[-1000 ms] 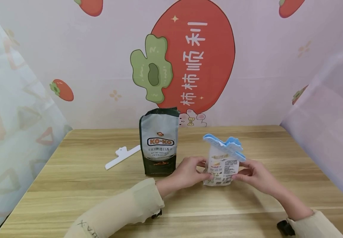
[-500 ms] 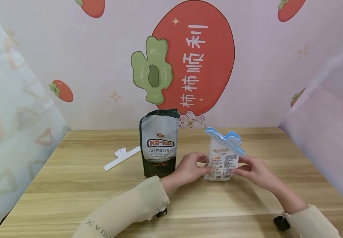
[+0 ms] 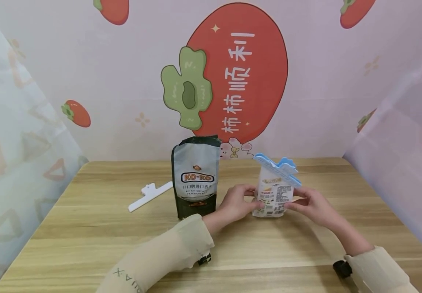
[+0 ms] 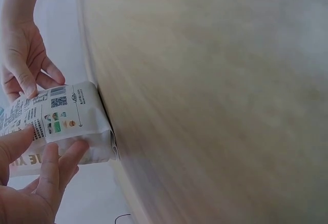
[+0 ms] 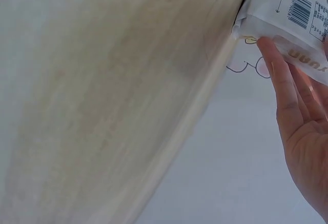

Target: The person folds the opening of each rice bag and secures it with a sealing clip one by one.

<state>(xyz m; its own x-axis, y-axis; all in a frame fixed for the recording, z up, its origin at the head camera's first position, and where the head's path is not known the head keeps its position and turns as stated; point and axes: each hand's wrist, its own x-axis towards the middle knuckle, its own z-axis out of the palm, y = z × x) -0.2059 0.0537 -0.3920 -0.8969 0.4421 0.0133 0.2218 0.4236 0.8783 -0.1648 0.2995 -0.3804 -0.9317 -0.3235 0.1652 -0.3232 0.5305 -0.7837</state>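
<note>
Packet [image 3: 274,197] (blue clip [image 3: 276,168] across its top) stands on the table [image 3: 86,244] toward the back edge, right of centre; left hand [image 3: 236,202] and right hand [image 3: 315,205] pinch its sides. Bag [image 3: 196,179] and white clip [image 3: 150,197] sit nearer the left edge.

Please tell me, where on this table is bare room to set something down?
Bare wood lies left of the white clip, in front of the small white bag between the sleeves, and right of the right hand. It is crowded between the KO-KO bag and the small white bag, where the left hand is.
</note>
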